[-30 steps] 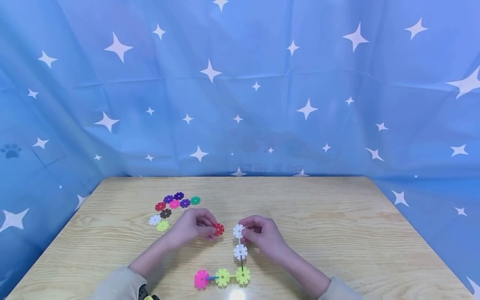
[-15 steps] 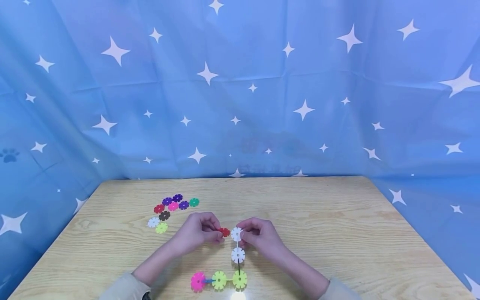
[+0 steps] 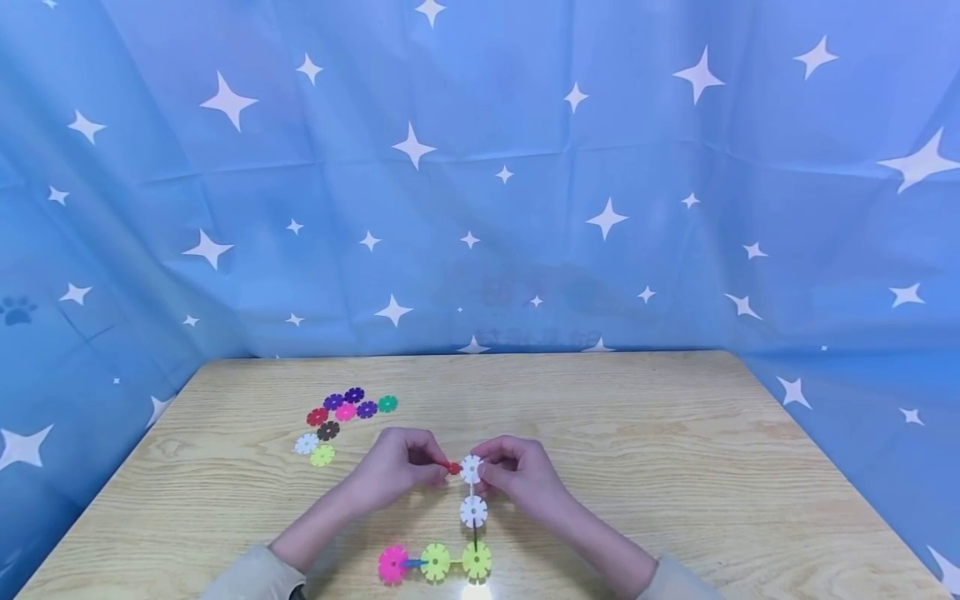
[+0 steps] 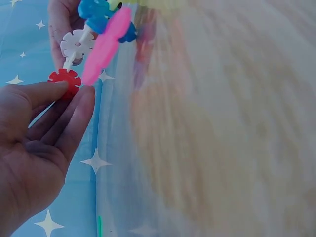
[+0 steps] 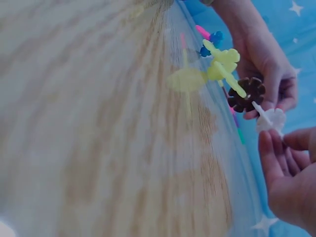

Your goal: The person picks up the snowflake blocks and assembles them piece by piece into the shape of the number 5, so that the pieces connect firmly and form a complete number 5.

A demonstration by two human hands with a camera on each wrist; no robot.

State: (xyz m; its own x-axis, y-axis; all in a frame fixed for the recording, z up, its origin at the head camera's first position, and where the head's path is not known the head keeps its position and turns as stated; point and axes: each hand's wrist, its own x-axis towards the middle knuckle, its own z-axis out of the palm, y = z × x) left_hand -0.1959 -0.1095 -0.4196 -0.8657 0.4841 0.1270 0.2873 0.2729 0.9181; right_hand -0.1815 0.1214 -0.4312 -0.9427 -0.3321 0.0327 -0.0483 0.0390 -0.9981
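My left hand [image 3: 401, 467] pinches a red notched plastic disc [image 4: 70, 80] between thumb and fingers. That disc's edge meets the white notched disc [image 3: 471, 469] at the far end of a joined chain; how deep the notches sit cannot be told. My right hand [image 3: 528, 479] pinches this white end disc by its right side. Down the chain come a second white disc [image 3: 473, 511], a brown disc [image 5: 246, 95] seen edge-on from the head, two yellow-green discs [image 3: 435, 562], a blue piece [image 3: 414, 563] and a pink disc [image 3: 393, 565].
Loose notched discs lie at the left of the wooden table [image 3: 675, 442]: a green one [image 3: 387, 403], a red one [image 3: 317, 416], a white one [image 3: 306, 443], a yellow-green one [image 3: 322, 455] and several others. A blue star-patterned cloth [image 3: 480, 208] hangs behind.
My left hand has moved right, bringing the red disc against the white end disc and turning it nearly edge-on. My right hand keeps its hold on the chain.
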